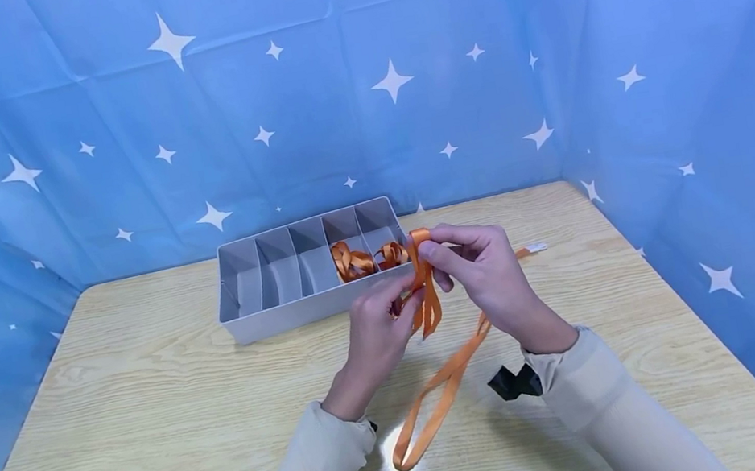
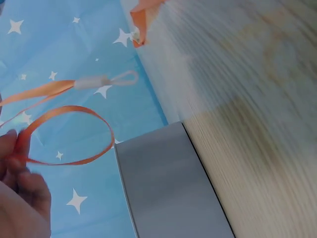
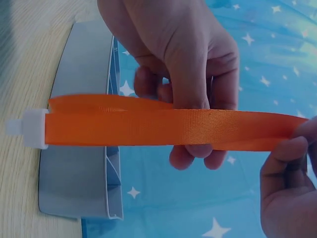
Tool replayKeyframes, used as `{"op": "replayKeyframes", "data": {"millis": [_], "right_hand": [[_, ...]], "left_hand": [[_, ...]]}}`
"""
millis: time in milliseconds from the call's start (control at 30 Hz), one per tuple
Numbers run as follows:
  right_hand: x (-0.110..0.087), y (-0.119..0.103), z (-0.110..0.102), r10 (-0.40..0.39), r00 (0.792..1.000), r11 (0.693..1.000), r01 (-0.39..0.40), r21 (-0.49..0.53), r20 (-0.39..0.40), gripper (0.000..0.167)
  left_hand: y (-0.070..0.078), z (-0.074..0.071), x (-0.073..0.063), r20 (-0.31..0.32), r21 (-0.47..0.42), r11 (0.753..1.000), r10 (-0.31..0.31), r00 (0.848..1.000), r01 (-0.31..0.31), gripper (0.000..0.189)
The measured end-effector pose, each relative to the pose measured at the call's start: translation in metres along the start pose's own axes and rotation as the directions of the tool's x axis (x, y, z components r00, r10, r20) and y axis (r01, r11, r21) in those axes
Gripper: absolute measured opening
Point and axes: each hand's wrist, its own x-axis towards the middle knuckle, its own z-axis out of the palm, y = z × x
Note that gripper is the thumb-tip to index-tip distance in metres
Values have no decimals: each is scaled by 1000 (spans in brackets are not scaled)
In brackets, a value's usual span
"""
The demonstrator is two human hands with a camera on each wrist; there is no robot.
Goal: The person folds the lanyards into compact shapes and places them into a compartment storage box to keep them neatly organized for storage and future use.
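An orange ribbon lanyard (image 1: 429, 305) hangs folded in loops between the two hands. My right hand (image 1: 489, 272) pinches its upper fold between thumb and fingers. Lower and to the left, my left hand (image 1: 379, 325) grips the ribbon's side; in the right wrist view the left thumb (image 3: 188, 74) and fingers close around the band. A white plastic end piece (image 3: 35, 129) dangles from the ribbon, and in the left wrist view a thin white cord loop (image 2: 125, 78) extends from it. One ribbon loop (image 2: 110, 134) bows out from the left hand.
A grey divided tray (image 1: 301, 312) stands behind the hands. Its two rightmost compartments hold coiled orange ribbons (image 1: 352, 262). Another orange lanyard (image 1: 438, 397) lies stretched on the wooden table (image 1: 158, 431), under the right arm. A blue star-patterned curtain (image 1: 295, 77) encloses the table's back and sides.
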Motion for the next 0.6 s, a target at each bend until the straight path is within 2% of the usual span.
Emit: {"op": "replayKeyframes", "data": {"millis": [67, 133, 300, 433, 500, 600], "right_hand": [[0, 0, 0, 3, 1000, 1000, -3, 2, -4, 26], [0, 0, 0, 4, 1000, 1000, -4, 3, -9, 27], [1, 0, 0, -4, 1000, 1000, 4, 22, -15, 25], [1, 0, -1, 0, 1000, 1000, 0, 30, -25, 25], [1, -1, -2, 5, 1000, 1000, -4, 27, -31, 24], [2, -1, -2, 8, 999, 1000, -7, 28, -37, 26]], "left_hand": [[1, 0, 0, 44, -92, 995, -36, 998, 40, 20], [1, 0, -1, 88, -183, 980, -66, 994, 81, 18], [3, 0, -1, 174, -347, 923, -112, 978, 167, 16], [6, 1, -1, 244, -406, 880, -157, 957, 248, 20], [7, 1, -2, 267, -415, 864, -183, 946, 284, 23], [8, 1, -3, 279, -428, 848, -204, 938, 311, 26]]}}
